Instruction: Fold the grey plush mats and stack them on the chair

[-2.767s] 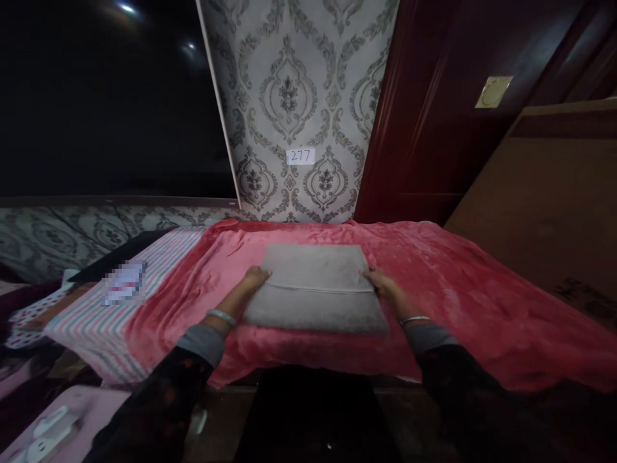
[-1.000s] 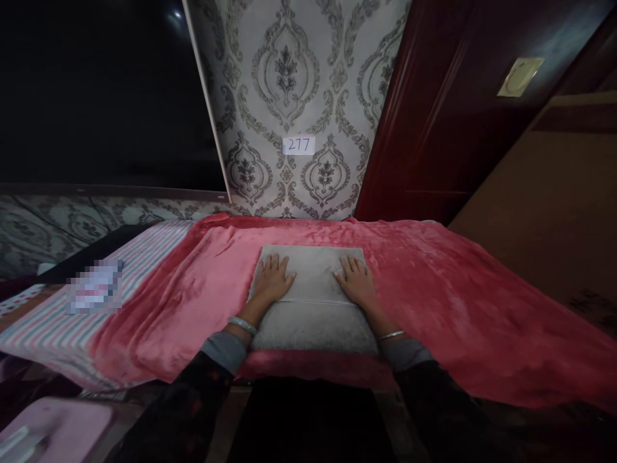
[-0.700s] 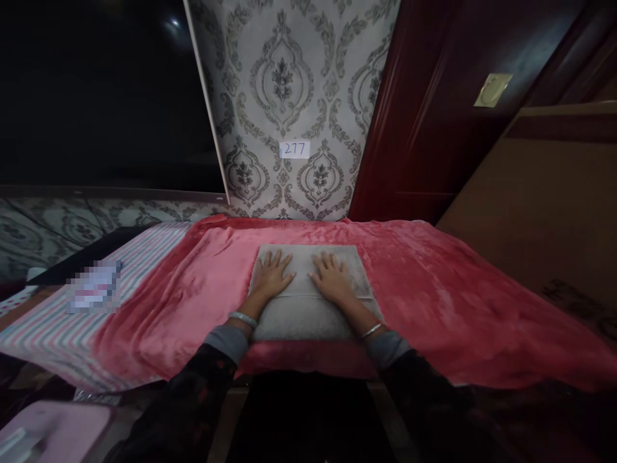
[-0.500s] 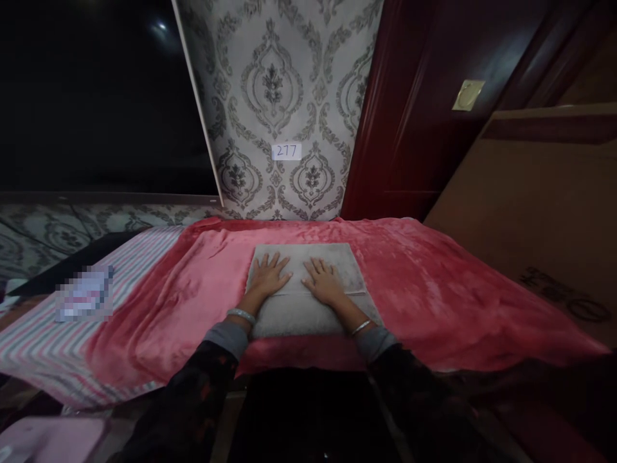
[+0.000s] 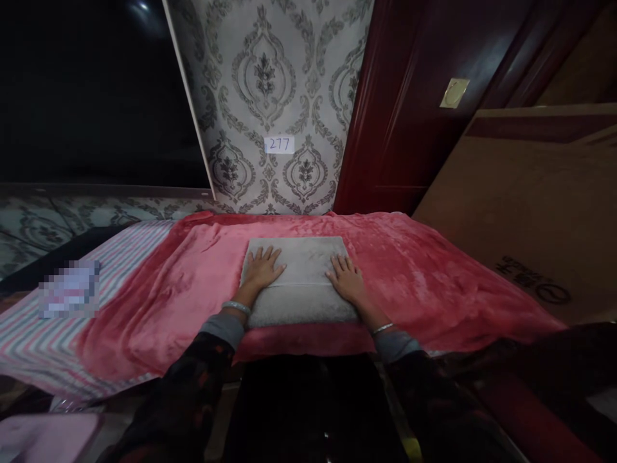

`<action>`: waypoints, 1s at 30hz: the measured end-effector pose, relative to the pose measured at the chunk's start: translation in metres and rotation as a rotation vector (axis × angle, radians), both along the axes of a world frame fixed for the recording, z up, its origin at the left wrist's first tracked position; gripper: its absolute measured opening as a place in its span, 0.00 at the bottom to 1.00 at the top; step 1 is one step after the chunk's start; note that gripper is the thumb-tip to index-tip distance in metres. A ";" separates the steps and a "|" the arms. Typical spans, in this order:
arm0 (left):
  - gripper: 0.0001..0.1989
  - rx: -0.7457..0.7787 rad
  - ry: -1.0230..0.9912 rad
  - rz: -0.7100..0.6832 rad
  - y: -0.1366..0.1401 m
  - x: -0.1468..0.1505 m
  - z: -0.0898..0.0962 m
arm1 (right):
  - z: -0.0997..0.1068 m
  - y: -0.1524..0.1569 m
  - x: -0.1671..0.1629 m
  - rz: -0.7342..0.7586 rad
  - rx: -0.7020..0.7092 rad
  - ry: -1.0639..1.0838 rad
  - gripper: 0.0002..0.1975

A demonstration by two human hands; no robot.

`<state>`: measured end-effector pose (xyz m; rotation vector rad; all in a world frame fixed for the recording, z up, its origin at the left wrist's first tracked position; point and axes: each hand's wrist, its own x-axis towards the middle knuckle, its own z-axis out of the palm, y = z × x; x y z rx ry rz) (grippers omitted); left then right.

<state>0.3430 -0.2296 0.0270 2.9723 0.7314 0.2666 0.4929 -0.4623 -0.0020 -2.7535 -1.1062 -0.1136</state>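
Left hand (image 5: 263, 269) and right hand (image 5: 348, 278) lay flat, fingers apart, on rectangular grey plush cloth (image 5: 299, 305) near the red plush blanket (image 5: 409, 276)'s front edge.

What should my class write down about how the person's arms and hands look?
The left hand and right hand are gloveless. The left wears a wider, pale silvery bangle; the right, a thin, shiny silvery bangle. Both dark fabric sleeves bear faint reddish patches and end in plain grey cloth cuffs.
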 end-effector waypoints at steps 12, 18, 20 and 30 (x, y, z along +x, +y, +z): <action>0.33 0.043 0.012 0.001 0.005 0.002 -0.004 | -0.024 -0.054 0.025 0.198 0.292 0.108 0.32; 0.32 0.048 0.012 0.011 0.005 0.003 -0.004 | -0.016 -0.064 0.021 0.220 0.309 0.125 0.27; 0.32 0.048 0.004 0.011 0.006 0.003 -0.004 | -0.014 -0.065 0.020 0.186 0.345 0.138 0.24; 0.32 0.048 0.002 0.012 0.008 0.005 -0.004 | 0.009 -0.048 0.032 -0.128 0.482 0.307 0.22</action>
